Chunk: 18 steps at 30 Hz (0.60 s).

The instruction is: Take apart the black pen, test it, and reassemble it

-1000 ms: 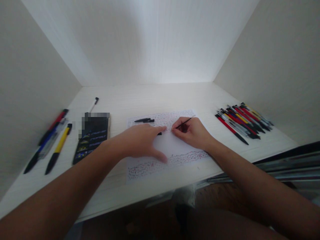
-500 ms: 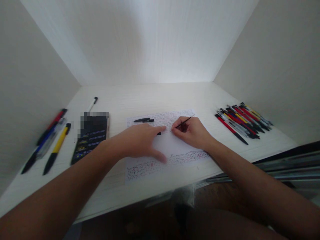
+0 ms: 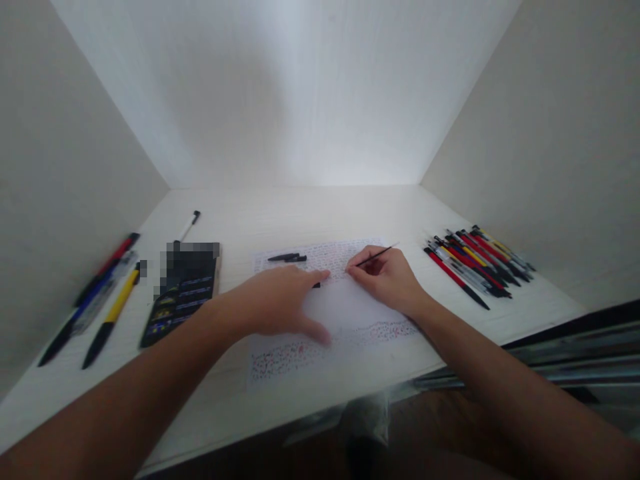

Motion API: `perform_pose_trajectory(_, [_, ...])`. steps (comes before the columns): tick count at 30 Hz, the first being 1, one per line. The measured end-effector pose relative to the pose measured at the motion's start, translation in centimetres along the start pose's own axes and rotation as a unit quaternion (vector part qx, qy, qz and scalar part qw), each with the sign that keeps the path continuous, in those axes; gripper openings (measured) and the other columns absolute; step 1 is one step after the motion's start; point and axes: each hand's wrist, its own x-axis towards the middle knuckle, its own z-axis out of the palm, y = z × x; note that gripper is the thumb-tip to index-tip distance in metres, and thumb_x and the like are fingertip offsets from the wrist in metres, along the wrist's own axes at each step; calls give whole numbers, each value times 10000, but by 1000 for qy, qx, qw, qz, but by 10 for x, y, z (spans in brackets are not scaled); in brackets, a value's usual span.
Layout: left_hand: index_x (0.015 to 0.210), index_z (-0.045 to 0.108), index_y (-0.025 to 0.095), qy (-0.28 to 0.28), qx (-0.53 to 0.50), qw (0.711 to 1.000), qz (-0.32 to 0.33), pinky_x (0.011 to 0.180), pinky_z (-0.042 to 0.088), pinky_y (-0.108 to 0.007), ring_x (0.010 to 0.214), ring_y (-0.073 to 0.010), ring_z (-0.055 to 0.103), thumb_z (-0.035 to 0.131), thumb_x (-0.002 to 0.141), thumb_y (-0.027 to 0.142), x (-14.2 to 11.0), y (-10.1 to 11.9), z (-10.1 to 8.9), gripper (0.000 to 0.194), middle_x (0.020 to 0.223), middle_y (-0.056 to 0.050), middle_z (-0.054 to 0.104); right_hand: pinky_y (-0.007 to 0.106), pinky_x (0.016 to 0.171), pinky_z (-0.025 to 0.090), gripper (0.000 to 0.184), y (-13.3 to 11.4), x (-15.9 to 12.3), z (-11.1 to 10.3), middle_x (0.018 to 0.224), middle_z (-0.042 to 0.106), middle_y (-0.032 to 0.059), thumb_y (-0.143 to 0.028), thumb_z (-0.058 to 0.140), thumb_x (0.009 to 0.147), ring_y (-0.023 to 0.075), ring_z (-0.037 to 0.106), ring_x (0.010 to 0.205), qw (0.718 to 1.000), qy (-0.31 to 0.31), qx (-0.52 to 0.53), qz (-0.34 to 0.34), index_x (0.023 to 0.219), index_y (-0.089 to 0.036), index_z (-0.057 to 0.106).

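Note:
My right hand (image 3: pixel 387 277) pinches a thin dark pen refill (image 3: pixel 377 255), its fingertips resting on a sheet of paper (image 3: pixel 335 308). The refill slants up to the right, and its writing tip is hidden at the fingers. Handwriting in dark and red ink covers the upper and lower parts of the sheet, with a blank band between. My left hand (image 3: pixel 283 300) lies on the left of the sheet, thumb and forefinger spread. Just beyond it are black pen barrel pieces (image 3: pixel 287 258). A small black piece (image 3: pixel 317 285) peeks out under the left forefinger.
To the left stands a dark box (image 3: pixel 187 290), partly pixelated, with a white pen (image 3: pixel 189 227) behind it. A yellow-and-black pen (image 3: pixel 113 313) and several others lie farther left. Many pens (image 3: pixel 475 260) are piled at right. White panels (image 3: pixel 300 100) enclose the desk.
The whole scene sits slightly lower in view as the camera has tilted up. My right hand has shifted a little rightward along the writing with the refill. My left hand stays on the sheet.

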Motion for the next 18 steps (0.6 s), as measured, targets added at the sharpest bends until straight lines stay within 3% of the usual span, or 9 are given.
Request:
perform_pose_trajectory(2, [1409, 462, 246, 22, -9, 1000, 6, 906, 426, -395, 1089, -305, 592, 640, 664, 720, -1, -2, -7, 900, 1271, -120, 621, 302, 575, 470, 145, 1, 1, 0, 751, 688, 52, -312, 715, 767, 158, 610, 644, 999, 35, 31, 11, 791, -175, 676])
perform_pose_trajectory(5, [1241, 592, 191, 115, 2, 993, -30, 823, 442, -349, 960, -242, 627, 498, 858, 476, -5, -13, -27, 486, 1125, -106, 679, 327, 633, 499, 196, -2, 7, -1, 784, 703, 67, -329, 760, 738, 170, 634, 683, 993, 76, 91, 14, 803, -172, 662])
perform_pose_trajectory(8, [1038, 660, 161, 185, 29, 978, -89, 715, 436, -321, 791, -201, 623, 453, 826, 299, -12, -30, -47, 326, 918, -87, 704, 339, 676, 508, 185, -13, 21, -1, 807, 709, 71, -318, 747, 761, 175, 650, 718, 990, 74, 122, -14, 832, -174, 656])
perform_pose_trajectory(12, [804, 677, 190, 131, 21, 987, -93, 671, 433, -307, 714, -177, 600, 494, 776, 334, -14, -40, -50, 235, 803, -48, 697, 328, 643, 494, 156, -39, 54, 6, 824, 707, 66, -330, 708, 802, 176, 650, 724, 994, 42, 63, -74, 839, -183, 672])
perform_pose_trajectory(15, [818, 685, 197, 103, 17, 990, -95, 667, 441, -324, 719, -190, 603, 507, 803, 440, -9, -31, -35, 302, 820, -62, 694, 325, 659, 498, 140, -49, 72, 20, 856, 706, 61, -326, 690, 818, 172, 652, 749, 991, 53, 58, -106, 839, -190, 665])
perform_pose_trajectory(18, [869, 667, 191, 107, 45, 988, -101, 647, 443, -341, 759, -212, 608, 460, 852, 395, -4, -19, -19, 290, 906, -99, 685, 318, 636, 490, 135, -44, 77, 32, 809, 694, 51, -325, 682, 826, 163, 640, 714, 990, 50, 83, -103, 831, -191, 658])
